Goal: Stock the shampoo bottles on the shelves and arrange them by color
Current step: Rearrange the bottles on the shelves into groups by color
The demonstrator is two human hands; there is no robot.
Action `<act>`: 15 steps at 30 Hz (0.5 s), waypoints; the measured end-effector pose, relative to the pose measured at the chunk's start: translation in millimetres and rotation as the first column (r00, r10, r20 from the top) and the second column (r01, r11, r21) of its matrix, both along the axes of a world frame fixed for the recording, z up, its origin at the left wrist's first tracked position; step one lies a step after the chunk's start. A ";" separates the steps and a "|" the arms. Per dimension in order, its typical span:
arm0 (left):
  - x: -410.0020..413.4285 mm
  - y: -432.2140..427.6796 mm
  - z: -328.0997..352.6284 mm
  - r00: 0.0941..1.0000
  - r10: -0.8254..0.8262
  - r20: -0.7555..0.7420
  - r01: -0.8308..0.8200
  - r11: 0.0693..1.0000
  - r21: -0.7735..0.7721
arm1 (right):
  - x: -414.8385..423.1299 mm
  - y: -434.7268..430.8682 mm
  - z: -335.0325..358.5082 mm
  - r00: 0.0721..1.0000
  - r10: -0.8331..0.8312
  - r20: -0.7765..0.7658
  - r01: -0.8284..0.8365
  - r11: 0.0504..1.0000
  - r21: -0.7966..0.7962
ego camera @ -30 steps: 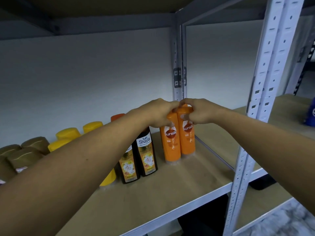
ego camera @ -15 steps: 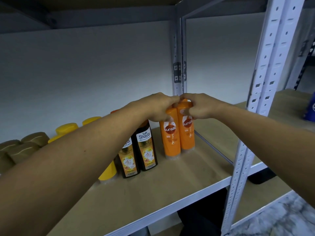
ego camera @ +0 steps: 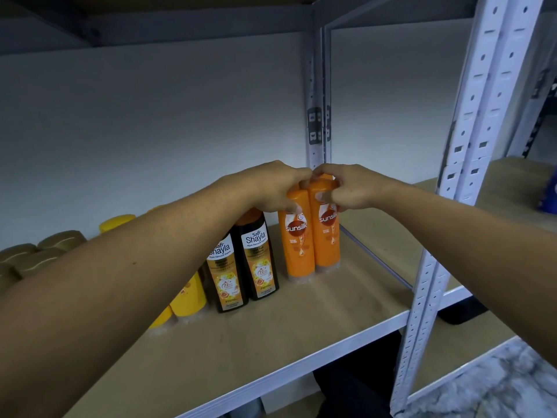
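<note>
left hand (ego camera: pixel 271 188) grips top of orange bottle (ego camera: pixel 297 248) under it; right hand (ego camera: pixel 354 188) grips second orange bottle (ego camera: pixel 328 236), bottles touching.

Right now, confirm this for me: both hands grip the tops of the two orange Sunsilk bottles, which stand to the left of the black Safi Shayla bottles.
One thing is wrong. The head view shows the orange Sunsilk bottles standing to the right of the black Safi Shayla bottles, not the left. The rest holds: the left hand and the right hand grip their tops.
</note>
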State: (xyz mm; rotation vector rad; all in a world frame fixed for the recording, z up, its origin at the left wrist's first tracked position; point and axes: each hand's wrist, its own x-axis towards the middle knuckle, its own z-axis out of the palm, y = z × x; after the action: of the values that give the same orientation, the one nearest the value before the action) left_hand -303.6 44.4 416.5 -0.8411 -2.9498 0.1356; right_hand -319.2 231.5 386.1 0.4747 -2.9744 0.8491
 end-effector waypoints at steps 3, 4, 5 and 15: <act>-3.3 -4.7 2.4 1.000 -0.018 0.000 0.018 1.000 0.008 | 1.3 0.7 3.6 1.000 0.012 0.021 -0.012 1.000 -0.004; -5.4 -7.4 4.2 1.000 -0.022 0.013 0.021 0.999 0.024 | 1.3 1.0 5.3 0.999 0.018 0.027 -0.018 1.000 0.011; -7.5 -10.2 5.9 0.999 -0.020 0.028 0.019 0.999 0.045 | 1.0 1.0 6.5 1.000 0.020 0.021 -0.021 1.000 0.021; -59.3 -8.6 17.1 0.988 0.152 -0.002 -0.151 0.982 0.113 | -32.6 -5.2 36.7 0.986 -0.150 0.078 0.145 0.987 0.065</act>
State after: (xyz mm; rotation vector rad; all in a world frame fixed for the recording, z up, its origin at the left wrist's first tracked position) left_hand -362.9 35.8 433.6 -0.5998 -2.9766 -0.0190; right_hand -351.8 226.3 422.8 0.2219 -3.0698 0.7888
